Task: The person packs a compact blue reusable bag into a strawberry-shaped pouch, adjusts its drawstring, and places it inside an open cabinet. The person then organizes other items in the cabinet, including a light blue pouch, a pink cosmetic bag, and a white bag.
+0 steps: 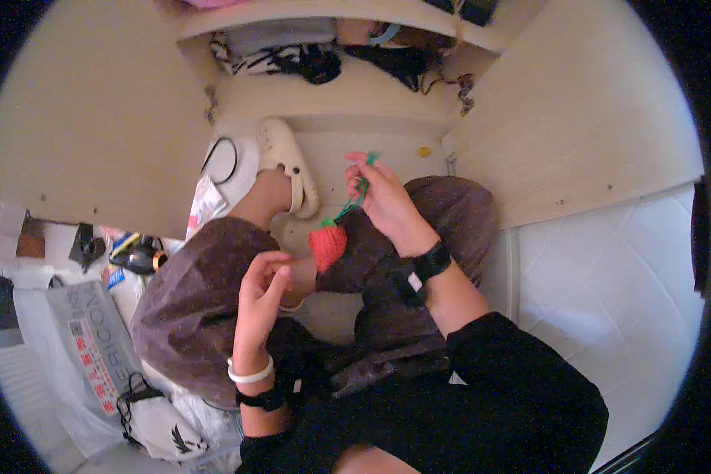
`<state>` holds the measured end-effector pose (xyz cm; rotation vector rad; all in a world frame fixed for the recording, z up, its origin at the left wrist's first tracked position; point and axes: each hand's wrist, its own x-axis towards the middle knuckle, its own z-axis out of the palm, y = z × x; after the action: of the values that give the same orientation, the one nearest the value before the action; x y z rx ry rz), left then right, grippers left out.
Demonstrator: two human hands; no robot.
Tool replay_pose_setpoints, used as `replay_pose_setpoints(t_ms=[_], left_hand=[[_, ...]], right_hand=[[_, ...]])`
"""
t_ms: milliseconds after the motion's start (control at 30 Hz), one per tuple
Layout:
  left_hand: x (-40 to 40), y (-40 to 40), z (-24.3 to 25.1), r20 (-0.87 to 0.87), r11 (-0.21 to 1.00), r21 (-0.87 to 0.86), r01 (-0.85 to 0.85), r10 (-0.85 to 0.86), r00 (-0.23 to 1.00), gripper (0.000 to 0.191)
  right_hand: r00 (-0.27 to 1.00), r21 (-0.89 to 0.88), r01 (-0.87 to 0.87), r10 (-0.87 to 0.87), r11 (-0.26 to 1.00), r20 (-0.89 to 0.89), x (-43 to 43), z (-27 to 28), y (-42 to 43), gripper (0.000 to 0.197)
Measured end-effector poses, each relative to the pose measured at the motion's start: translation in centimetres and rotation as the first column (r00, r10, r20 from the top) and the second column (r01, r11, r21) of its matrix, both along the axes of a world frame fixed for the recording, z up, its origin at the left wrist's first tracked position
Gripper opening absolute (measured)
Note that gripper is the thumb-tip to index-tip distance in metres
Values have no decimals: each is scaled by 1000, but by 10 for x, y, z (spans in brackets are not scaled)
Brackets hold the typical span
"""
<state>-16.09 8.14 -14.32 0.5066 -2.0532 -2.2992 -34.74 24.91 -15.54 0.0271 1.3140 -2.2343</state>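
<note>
A red strawberry-shaped mesh piece (327,246) with a green top hangs by a green cord (351,207) above my crossed legs. My right hand (374,186), raised to the upper right of the strawberry, pinches the cord between its fingertips. To the lower left of the strawberry is my left hand (263,290), with its fingers curled, its thumb apart and nothing visible in it. It does not appear to touch the strawberry. A white band and a black strap circle the left wrist; the right wrist bears a black strap.
An open cabinet's doors (569,106) flank me, with dark items (320,62) on its lower shelf. A cream clog (293,169) is on my foot. A black loop (220,160) lies beside it. At left are a printed plastic bag (77,355) and a white drawstring pouch (163,423).
</note>
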Motion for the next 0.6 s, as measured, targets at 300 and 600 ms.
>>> replay_pose_setpoints(t_ms=[300, 600], left_hand=[[3, -1, -10, 16, 998, -38, -57, 57, 998, 16], [20, -16, -30, 65, 994, 46, -95, 92, 994, 17]], right_hand=[[891, 242, -166, 251, 956, -378, -152, 58, 5, 36], [648, 661, 290, 367, 692, -668, -323, -3, 39, 42]])
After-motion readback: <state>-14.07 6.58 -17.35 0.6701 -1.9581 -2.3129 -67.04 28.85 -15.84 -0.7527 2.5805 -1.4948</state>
